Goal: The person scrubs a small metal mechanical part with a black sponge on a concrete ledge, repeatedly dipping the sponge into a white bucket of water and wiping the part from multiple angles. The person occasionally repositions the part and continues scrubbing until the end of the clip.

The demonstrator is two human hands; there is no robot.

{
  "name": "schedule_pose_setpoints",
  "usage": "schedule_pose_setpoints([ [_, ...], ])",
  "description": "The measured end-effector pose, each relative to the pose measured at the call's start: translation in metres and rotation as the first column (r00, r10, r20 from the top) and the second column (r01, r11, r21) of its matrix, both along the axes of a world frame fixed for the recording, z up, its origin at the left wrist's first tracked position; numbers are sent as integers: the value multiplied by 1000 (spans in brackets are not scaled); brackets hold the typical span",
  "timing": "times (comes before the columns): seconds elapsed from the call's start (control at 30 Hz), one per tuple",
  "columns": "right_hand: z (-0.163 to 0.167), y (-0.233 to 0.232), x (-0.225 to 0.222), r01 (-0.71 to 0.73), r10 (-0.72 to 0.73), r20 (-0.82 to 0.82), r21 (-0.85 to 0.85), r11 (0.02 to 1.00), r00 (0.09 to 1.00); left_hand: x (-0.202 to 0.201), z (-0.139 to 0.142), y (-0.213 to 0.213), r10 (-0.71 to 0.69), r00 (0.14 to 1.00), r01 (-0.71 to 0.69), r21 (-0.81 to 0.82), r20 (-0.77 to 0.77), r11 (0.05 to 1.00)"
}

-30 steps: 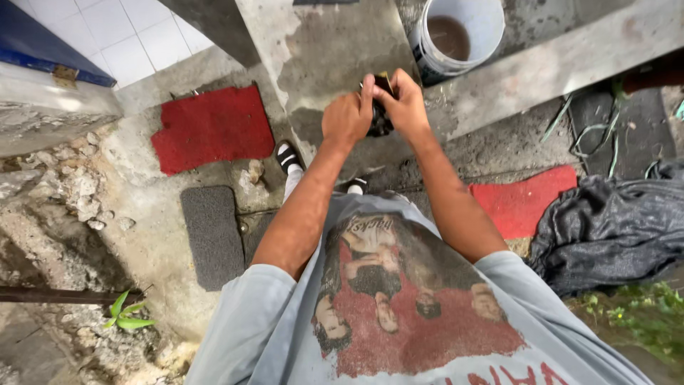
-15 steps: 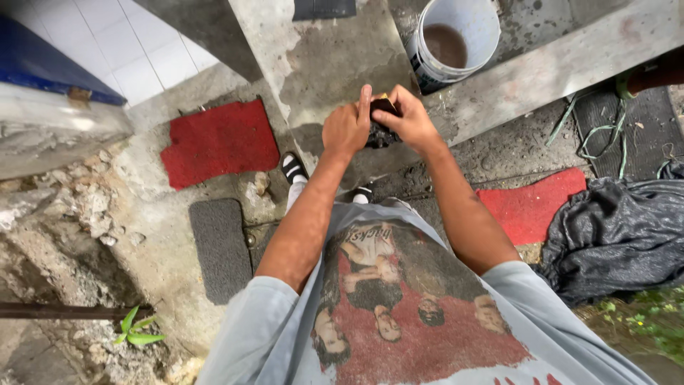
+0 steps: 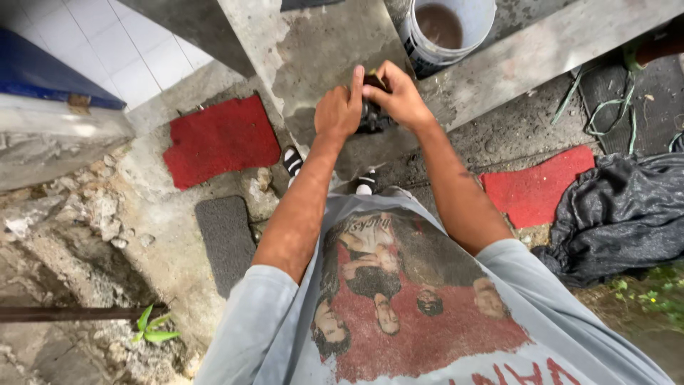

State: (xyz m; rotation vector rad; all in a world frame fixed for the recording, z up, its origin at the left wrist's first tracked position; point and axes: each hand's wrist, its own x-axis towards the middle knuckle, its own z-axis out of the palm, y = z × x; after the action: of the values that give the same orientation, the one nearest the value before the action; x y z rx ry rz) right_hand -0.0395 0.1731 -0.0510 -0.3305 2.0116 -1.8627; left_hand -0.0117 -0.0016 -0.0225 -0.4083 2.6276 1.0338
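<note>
Between my two hands, out in front of my chest, sits a small dark object [image 3: 372, 114] — too hidden by fingers for me to tell what it is. My left hand [image 3: 339, 108] curls against its left side, forefinger pointing up; my right hand [image 3: 396, 94] closes over its top and right side. Both hands grip it together. Below them lies a worn concrete slab [image 3: 313, 50], with a white bucket [image 3: 447, 28] just beyond. Red mats [image 3: 217, 139] lie on the ground — and a dark cloth heap [image 3: 620, 214] lies at my right.
</note>
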Motion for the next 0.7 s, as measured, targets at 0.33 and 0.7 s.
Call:
schedule_pose_setpoints([
  [0.33, -2, 3, 5, -66, 107, 139, -275, 959, 984, 5, 8, 1, -46, 997, 47, 14, -67, 999],
  [0.7, -1, 1, 6, -98, 137, 129, -270, 958, 982, 9, 9, 3, -9, 990, 12, 17, -144, 1000],
])
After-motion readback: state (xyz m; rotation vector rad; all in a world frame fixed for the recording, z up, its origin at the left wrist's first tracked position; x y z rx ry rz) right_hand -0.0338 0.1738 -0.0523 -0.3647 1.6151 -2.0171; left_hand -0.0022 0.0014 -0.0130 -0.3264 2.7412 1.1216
